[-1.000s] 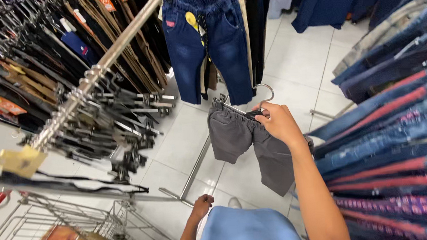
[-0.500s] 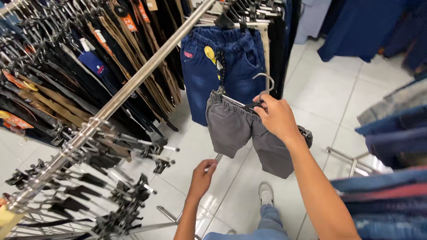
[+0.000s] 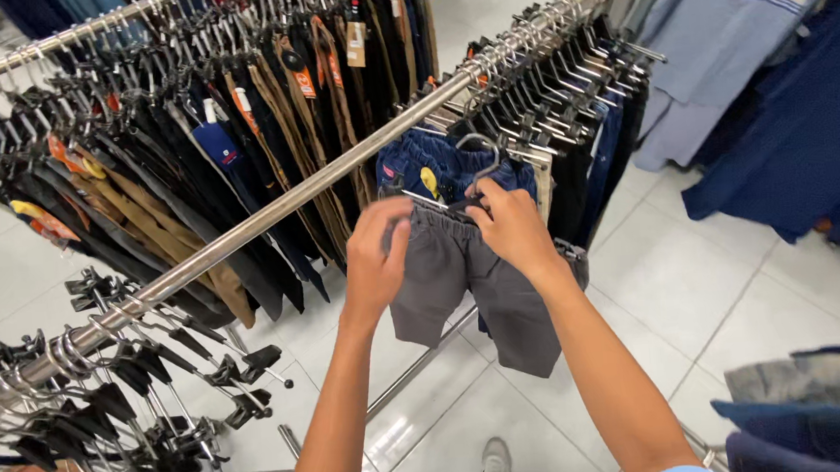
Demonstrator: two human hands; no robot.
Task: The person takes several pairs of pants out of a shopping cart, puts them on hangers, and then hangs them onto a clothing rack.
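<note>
At the chrome clothes rail [image 3: 270, 209] of a garment rack, on a white tiled floor [image 3: 699, 285]: one pair of grey shorts [image 3: 463, 282], clipped to a metal clip hanger [image 3: 474, 168], held up in front of me just short of the rail. My right hand [image 3: 510, 228] is clenched around the hanger's bar at the waistband's right end; my left hand [image 3: 374, 259] grips the waistband at its left end, fingers curled over the cloth. Directly behind the shorts, on the rail: one pair of dark blue jeans [image 3: 435, 166] with a yellow tag. To the left on the same rail: a bunch of empty black clip hangers [image 3: 145, 383]. On the rear rail: dark and brown trousers [image 3: 197, 153], hung close together, with orange tags. Far right: blue garments [image 3: 806, 120], hanging.
</note>
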